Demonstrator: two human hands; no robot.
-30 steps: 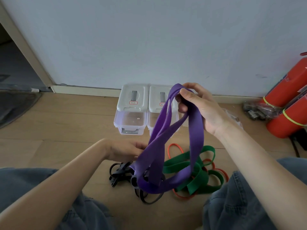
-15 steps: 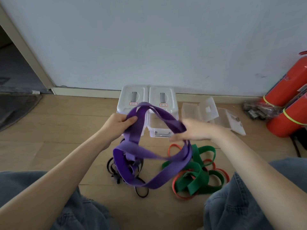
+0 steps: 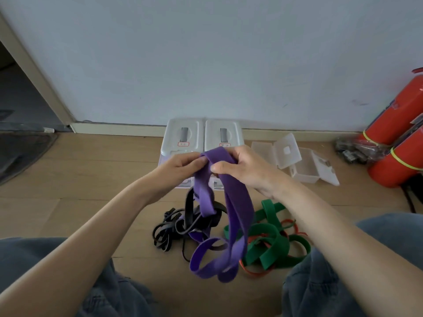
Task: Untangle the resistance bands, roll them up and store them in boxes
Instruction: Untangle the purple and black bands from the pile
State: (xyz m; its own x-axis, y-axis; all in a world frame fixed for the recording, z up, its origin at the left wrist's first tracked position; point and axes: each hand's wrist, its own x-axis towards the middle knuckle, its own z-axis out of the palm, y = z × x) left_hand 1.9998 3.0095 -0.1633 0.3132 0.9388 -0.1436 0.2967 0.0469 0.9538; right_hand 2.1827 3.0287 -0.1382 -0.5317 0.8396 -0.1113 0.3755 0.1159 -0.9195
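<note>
Both hands, left hand and right hand, pinch the purple band before two lidded boxes; the open clear case right of them seems empty.

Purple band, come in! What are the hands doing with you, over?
Both hands, left hand and right hand, pinch the purple band at its top. Lower loops snagged in black bands. Lidded boxes shut.

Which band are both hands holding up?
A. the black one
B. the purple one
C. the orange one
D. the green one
B: the left hand and the right hand both pinch the top of the purple band, while the green band, orange band and black band lie on the floor.
</note>
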